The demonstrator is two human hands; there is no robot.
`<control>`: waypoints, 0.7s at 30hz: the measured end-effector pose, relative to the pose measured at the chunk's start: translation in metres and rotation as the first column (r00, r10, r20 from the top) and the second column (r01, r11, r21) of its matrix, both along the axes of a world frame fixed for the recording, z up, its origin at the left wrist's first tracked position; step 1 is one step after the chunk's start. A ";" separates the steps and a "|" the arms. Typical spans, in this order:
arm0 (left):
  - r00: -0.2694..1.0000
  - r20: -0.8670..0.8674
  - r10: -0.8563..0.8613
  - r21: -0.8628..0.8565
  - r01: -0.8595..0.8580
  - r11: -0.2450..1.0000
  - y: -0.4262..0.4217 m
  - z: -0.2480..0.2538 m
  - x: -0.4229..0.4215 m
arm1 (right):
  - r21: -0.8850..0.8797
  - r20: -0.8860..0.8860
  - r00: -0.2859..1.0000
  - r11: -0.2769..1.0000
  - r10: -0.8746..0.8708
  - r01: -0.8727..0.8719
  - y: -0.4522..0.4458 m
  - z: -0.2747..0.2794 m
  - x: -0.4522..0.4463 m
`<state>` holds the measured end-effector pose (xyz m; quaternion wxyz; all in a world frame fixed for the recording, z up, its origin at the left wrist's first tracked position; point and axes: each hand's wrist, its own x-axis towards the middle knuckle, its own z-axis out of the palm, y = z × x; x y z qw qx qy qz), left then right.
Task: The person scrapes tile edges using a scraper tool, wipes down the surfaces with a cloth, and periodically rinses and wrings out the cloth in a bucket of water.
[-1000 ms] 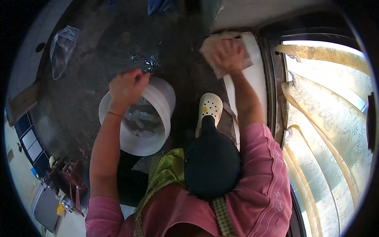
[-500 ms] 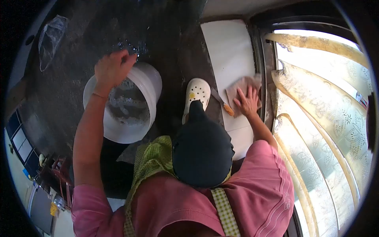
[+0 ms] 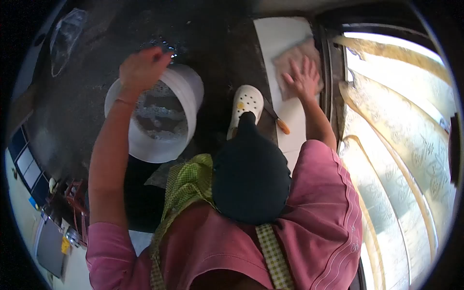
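My left hand (image 3: 142,71) is at the far rim of a white plastic bucket (image 3: 192,89), fingers curled over the edge; the fingertips are partly hidden. Sudsy grey water (image 3: 162,113) lies inside the bucket. On the right, my right hand (image 3: 304,79) presses flat with spread fingers on a beige-pink cloth (image 3: 285,60). The cloth lies on a strip of white tile (image 3: 270,36) along the wall. Nearer to me, a knife-like tool with an orange handle (image 3: 282,126) rests across the tile's edge, apart from the hand.
One cream clog (image 3: 248,99) stands between bucket and tile. A dark rounded cover (image 3: 251,174), perhaps over a knee, is in front of me. Patterned curtains (image 3: 411,145) hang at the right. A clear plastic bag (image 3: 67,36) lies on the dark floor, with wet suds (image 3: 166,46) beyond the bucket.
My right hand and the cloth have slid farther along the tile, away from me. My left hand stays at the bucket's rim. The whole view has shifted slightly.
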<state>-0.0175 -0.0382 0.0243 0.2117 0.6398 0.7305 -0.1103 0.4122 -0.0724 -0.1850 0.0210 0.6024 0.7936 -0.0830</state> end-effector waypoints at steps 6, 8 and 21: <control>0.999 -0.032 -0.023 -0.021 0.022 1.000 0.005 0.000 -0.004 | -0.097 0.041 0.930 0.924 -0.366 0.369 -0.200 0.006 0.067; 0.998 -0.022 -0.063 0.029 0.064 0.998 0.004 -0.003 -0.006 | -0.168 0.021 0.855 0.841 -0.518 0.514 -0.262 0.010 0.077; 0.943 -0.053 -0.328 0.131 0.332 0.934 0.018 -0.046 -0.059 | -0.320 -0.011 0.843 0.801 -0.538 0.507 -0.264 0.024 -0.057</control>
